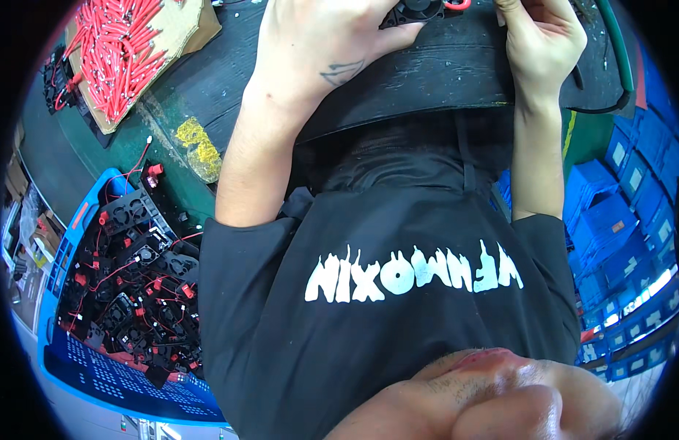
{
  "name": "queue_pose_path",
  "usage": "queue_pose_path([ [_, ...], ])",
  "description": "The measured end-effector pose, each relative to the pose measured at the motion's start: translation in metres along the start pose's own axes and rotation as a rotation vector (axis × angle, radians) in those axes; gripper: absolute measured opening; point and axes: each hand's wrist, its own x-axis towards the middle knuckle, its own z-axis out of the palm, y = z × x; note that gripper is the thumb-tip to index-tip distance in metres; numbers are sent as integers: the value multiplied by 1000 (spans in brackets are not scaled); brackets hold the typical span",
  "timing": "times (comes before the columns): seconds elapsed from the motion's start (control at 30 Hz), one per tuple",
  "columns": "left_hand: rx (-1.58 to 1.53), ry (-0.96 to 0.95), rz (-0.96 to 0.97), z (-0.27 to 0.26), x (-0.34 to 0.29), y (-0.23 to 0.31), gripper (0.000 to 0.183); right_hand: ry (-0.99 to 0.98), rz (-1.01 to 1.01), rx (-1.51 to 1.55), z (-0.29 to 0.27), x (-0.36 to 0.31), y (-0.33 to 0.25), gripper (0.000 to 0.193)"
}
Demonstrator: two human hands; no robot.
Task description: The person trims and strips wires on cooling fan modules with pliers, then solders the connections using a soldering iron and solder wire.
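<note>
At the top edge of the view, my left hand (328, 33) is closed around a small black cooling fan (416, 9), its thumb lying along the near side. Part of the fan is cut off by the picture's edge. A short red piece, perhaps a wire (457, 5), shows just right of the fan. Farther right, my right hand (548, 40) has its fingers curled together in a pinch. Whatever lies between those fingertips is too small or hidden to name. Both hands are over the black work surface (427, 84).
Left on the bench, a cardboard box (196, 33) bears a heap of red wire pieces (123, 51). Below it stands a blue basket (119, 378) full of black fan units (145, 293) with red wires. Blue bins (603, 213) are stacked at right, near a green hose (616, 44).
</note>
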Motion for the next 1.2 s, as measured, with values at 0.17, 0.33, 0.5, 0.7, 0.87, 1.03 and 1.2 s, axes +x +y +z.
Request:
queue_pose_path([
  [0.17,77,-47,4,4,0,-2,59,-4,-141,-54,3,1,3,8],
  [0.33,68,9,85,2,0,-3,61,-23,-138,-14,6,2,2,9],
  [0.5,109,-42,79,1,4,1,62,-2,-282,-214,4,0,-2,11],
  [0.7,43,71,125,6,-1,-8,60,91,-264,-96,2,-1,7,10],
  [0.87,112,-56,22,-3,0,0,59,46,-268,-145,2,1,2,9],
  [1.03,0,-82,10,-10,-2,-5,53,186,-231,-102,1,5,2,8],
  [1.2,-223,-268,-80,-38,-11,12,43,206,-239,-73,0,3,7,7],
])
